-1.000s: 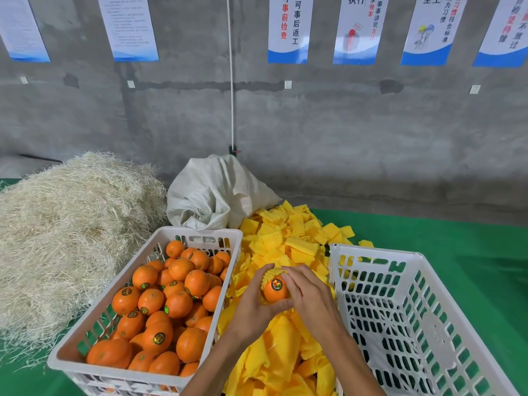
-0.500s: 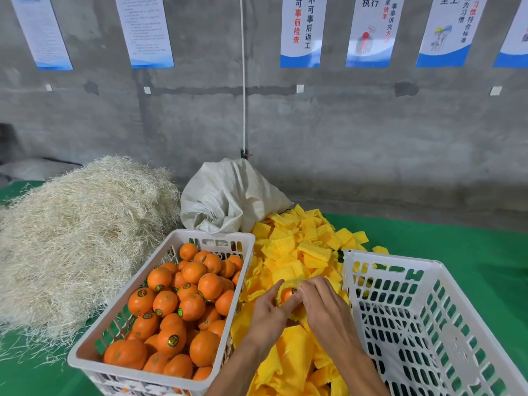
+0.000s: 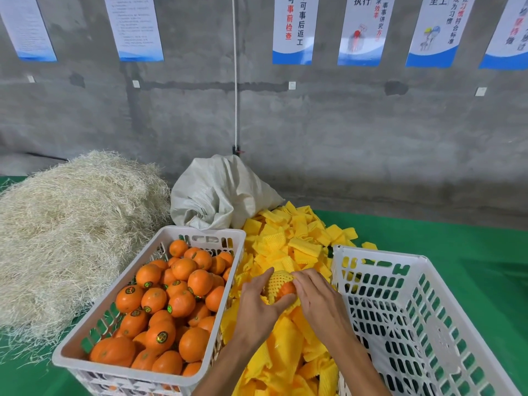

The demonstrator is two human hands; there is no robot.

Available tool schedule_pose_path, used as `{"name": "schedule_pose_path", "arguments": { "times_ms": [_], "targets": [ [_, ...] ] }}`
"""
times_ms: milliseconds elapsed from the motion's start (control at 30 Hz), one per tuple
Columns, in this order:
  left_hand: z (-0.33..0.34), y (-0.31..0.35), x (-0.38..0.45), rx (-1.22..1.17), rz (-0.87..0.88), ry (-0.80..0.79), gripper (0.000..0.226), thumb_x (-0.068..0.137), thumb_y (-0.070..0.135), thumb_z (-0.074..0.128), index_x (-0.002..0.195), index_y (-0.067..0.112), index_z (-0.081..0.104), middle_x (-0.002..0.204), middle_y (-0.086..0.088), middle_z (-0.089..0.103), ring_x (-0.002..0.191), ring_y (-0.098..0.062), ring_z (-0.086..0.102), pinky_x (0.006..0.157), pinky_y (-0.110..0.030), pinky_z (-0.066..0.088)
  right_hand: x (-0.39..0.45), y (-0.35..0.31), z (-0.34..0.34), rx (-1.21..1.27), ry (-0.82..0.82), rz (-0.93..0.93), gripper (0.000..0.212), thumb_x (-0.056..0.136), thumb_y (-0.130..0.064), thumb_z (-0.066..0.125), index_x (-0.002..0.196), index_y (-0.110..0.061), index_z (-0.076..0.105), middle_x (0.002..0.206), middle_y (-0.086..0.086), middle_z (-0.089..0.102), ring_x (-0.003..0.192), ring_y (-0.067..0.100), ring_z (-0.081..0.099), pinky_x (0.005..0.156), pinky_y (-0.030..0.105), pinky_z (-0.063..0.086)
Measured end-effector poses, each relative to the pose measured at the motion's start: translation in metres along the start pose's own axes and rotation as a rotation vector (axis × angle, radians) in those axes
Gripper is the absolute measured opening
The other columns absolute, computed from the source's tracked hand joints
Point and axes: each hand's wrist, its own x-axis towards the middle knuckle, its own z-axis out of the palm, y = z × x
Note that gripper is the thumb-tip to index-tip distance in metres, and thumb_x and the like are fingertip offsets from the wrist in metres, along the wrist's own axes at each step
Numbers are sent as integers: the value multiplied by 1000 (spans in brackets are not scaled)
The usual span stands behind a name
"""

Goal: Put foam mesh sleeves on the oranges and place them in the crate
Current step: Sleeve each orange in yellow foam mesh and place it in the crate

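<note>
Now drawn over the orange (image 3: 286, 289), a yellow mesh sleeve (image 3: 279, 281) caps its far side, bare end nearest; left hand (image 3: 258, 305) and right hand (image 3: 318, 300) grip it above the sleeve pile (image 3: 291, 241), between crates on green cloth (image 3: 457, 241) before a concrete wall.

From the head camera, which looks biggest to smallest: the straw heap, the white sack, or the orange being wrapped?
As they look here:
1. straw heap
2. white sack, though it lies farther back
3. held orange, partly hidden by its foam mesh sleeve
</note>
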Motion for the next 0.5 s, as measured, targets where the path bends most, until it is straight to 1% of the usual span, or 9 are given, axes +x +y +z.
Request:
{"name": "schedule_pose_path", "arguments": {
  "times_ms": [67, 133, 167, 200, 267, 300, 433, 467, 500],
  "targets": [
    [1, 1, -2, -49, -16, -19, 83, 83, 54, 82, 154, 31, 46, 138, 25, 50, 126, 5, 44, 104, -20, 38, 0, -1, 3, -69, 34, -36, 13, 104, -15, 56, 110, -13, 67, 100, -3, 60, 84, 13, 63, 58, 22, 52],
    [1, 3, -3, -140, -59, -30, 78, 84, 47, 83, 153, 29, 49, 112, 35, 61, 90, 16, 52, 82, -6, 42, -2, -2, 8, -88, 32, -56, 21, 106, -17, 47, 113, -11, 66, 102, -2, 59, 89, 14, 63, 66, 23, 55],
    [1, 4, -2, -173, -71, -32, 76, 84, 43, 84, 151, 30, 51, 101, 37, 61, 79, 16, 50, 74, -5, 43, -3, -2, 9, -89, 31, -60, 23, 107, -17, 45, 115, -11, 66, 103, -1, 59, 90, 15, 63, 69, 24, 55],
    [1, 5, -1, -192, -77, -37, 74, 84, 41, 85, 150, 30, 53, 105, 35, 59, 86, 15, 51, 77, -7, 43, -5, -2, 10, -83, 30, -61, 23, 107, -17, 45, 116, -11, 66, 104, -1, 59, 92, 16, 63, 71, 25, 56],
    [0, 6, 0, -208, -83, -33, 68, 83, 36, 87, 144, 33, 57, 127, 30, 55, 118, 4, 52, 96, -23, 46, -8, -1, 10, -53, 42, -54, 20, 106, -16, 48, 117, -11, 64, 105, 0, 60, 92, 17, 64, 71, 26, 57],
    [0, 5, 0, -216, -80, -20, 63, 82, 33, 87, 139, 35, 60, 130, 30, 55, 122, 0, 52, 100, -29, 47, -10, -2, 11, -26, 52, -39, 20, 106, -17, 48, 117, -11, 63, 105, 0, 60, 92, 16, 64, 70, 26, 57],
    [4, -4, -1, -292, -37, -21, 51, 83, 22, 87, 125, 35, 62, 121, 32, 60, 119, 8, 52, 98, -17, 42, -9, -11, 9, 211, 99, 132, 31, 110, -32, 38, 119, -14, 61, 108, -5, 58, 93, 9, 61, 74, 24, 53],
    [5, -5, -1, -333, -53, -45, 50, 84, 22, 87, 125, 34, 62, 120, 32, 60, 120, 8, 52, 100, -21, 45, -9, -13, 9, 256, 100, 163, 33, 110, -34, 37, 120, -14, 61, 109, -7, 57, 94, 6, 60, 75, 23, 52],
    [4, -4, -1, -403, -93, -62, 49, 85, 21, 86, 125, 34, 61, 118, 32, 60, 121, 3, 53, 100, -32, 51, -9, -14, 8, 285, 88, 174, 32, 110, -35, 37, 120, -15, 61, 110, -9, 56, 95, 4, 59, 75, 21, 51]
  ]
}}
